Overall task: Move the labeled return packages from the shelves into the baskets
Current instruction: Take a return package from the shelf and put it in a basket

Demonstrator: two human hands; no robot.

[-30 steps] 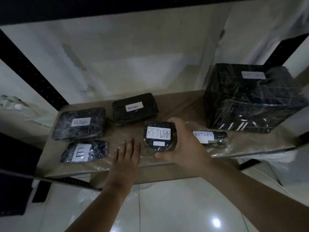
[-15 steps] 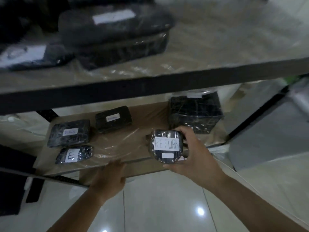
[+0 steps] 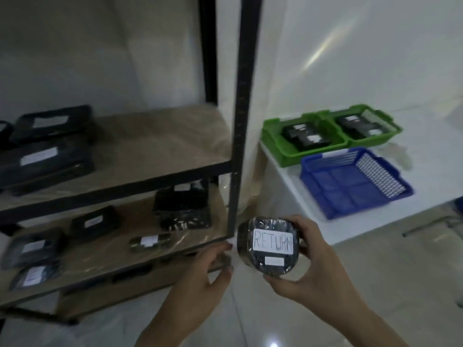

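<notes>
The right hand [image 3: 323,266] grasps a round black package [image 3: 269,246] with a white label reading RETURN; fingers wrap its right side and the thumb sits under its near edge. The package is in the air, off the shelves, just right of the black post [image 3: 241,108] and near the lower shelf's [image 3: 100,249] right corner. The left hand [image 3: 205,274] is loosely curled and holds nothing; its fingertips [image 3: 226,246] are just left of the package, and whether they touch it cannot be told.

On the lower shelf lie several black wrapped packages with white labels: a big box [image 3: 181,209] at the far right, a flat pack [image 3: 94,224] to its left, a small clear-wrapped one [image 3: 149,242] near the edge, and two more [image 3: 32,249] at the left. The upper shelf [image 3: 160,151] holds larger black packs [image 3: 45,159] at the left; its right half is bare. Labels there are too blurred to read.

To the right, on a white table [image 3: 426,146], two green baskets [image 3: 278,146] stand side by side at the far side, each holding black packages. A blue basket [image 3: 355,181] sits nearer, just beside them, with nothing in it.
</notes>
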